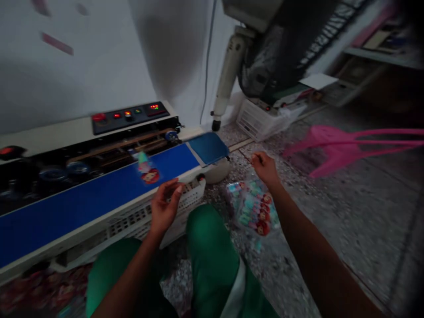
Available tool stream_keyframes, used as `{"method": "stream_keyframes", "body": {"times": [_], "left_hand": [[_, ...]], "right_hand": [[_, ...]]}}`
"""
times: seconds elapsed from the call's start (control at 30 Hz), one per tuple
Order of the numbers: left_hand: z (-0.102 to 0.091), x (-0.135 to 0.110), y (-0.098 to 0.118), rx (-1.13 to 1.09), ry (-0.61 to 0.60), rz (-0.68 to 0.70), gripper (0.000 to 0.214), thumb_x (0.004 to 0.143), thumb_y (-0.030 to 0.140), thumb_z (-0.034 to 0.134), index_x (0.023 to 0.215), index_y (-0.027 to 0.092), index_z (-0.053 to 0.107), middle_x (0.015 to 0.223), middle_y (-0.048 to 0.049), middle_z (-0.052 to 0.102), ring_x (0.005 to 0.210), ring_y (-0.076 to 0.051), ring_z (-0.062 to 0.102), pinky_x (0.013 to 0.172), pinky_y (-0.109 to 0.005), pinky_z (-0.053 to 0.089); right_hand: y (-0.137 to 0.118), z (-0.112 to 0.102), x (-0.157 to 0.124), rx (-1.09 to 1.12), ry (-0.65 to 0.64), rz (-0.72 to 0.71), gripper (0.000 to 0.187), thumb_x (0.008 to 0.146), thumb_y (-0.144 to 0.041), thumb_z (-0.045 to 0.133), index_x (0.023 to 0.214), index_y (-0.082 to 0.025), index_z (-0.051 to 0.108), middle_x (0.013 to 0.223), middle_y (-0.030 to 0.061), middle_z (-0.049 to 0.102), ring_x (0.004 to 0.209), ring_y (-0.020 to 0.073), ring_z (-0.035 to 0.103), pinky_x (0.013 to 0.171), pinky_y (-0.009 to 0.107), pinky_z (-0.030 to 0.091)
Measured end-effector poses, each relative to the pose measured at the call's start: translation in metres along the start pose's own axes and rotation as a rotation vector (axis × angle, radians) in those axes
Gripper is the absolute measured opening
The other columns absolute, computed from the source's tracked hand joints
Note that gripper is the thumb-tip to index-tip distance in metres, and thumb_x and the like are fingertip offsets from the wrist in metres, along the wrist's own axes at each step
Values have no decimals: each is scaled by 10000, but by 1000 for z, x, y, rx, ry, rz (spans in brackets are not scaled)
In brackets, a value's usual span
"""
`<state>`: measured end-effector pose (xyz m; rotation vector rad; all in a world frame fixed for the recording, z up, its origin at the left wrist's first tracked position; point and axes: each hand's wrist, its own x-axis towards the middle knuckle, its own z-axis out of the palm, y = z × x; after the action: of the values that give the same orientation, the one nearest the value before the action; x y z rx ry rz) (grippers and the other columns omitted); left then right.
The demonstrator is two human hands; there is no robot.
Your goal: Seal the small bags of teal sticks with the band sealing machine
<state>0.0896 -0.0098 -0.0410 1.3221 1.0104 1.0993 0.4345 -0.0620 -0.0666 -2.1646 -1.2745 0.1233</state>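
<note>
My left hand (164, 206) hovers at the near edge of the blue conveyor belt (82, 201), fingers curved and thumb apart, with nothing visible between them. Just beyond it, a clear packet (149, 172) with a red-haired cartoon figure lies flat on the belt. My right hand (264, 168) is closed in a pinch above the floor; whatever its fingertips may hold is too small to make out. Below that hand, a pile of similar clear packets (255, 207) rests on the speckled floor. A blue end plate (209, 147) sits at the belt's right end.
The sealing machine's control panel (130, 117) has lit displays and a red button. White perforated baskets (132, 223) stand under the belt. A pink plastic stool (326, 148) lies at the right, and a white crate (255, 119) is by the wall. Reddish items (49, 289) fill the lower left.
</note>
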Motion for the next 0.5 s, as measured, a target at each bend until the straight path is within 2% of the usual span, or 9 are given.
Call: {"method": "stream_keyframes", "body": {"times": [0.07,0.1,0.2,0.3,0.4,0.5], "left_hand": [[21,-21,4,44,-71,24,314,734,312,663,1025,205,615,968,-69,690,950,-206,623,891,-323,441],[32,-32,4,67,-119,32,302,747,300,649,1034,210,615,976,-69,690,967,-211,617,904,-328,434],[57,-61,0,194,-282,91,266,753,264,636,1017,228,643,968,-64,696,965,-223,614,915,-335,422],[68,-73,-11,395,-375,214,249,725,226,658,973,241,674,927,-56,706,909,-224,627,880,-325,435],[67,-71,-20,557,-352,301,269,764,210,613,1031,218,643,951,-62,696,886,-209,633,838,-317,461],[66,-67,-22,658,-351,348,262,789,211,588,1049,189,615,949,-65,689,883,-197,634,805,-308,483]], "right_hand": [[56,-8,-30,-199,-225,134,395,925,-326,245,1092,-122,540,917,61,647,771,131,584,712,233,416],[80,-8,-45,-244,-308,178,363,911,-315,298,1049,-118,570,883,56,655,756,131,584,702,227,413],[131,10,-89,-305,-463,251,261,839,-288,488,975,-106,616,843,60,665,769,138,589,705,217,404],[158,37,-118,-362,-574,280,286,814,-265,556,1032,-85,598,965,113,651,878,158,587,752,228,402],[174,61,-126,-435,-628,289,360,863,-283,507,1162,-83,523,1145,169,574,1030,199,541,834,296,409],[185,77,-122,-510,-681,290,386,881,-328,493,1214,-132,480,1214,130,521,1072,220,518,883,402,426]]}}
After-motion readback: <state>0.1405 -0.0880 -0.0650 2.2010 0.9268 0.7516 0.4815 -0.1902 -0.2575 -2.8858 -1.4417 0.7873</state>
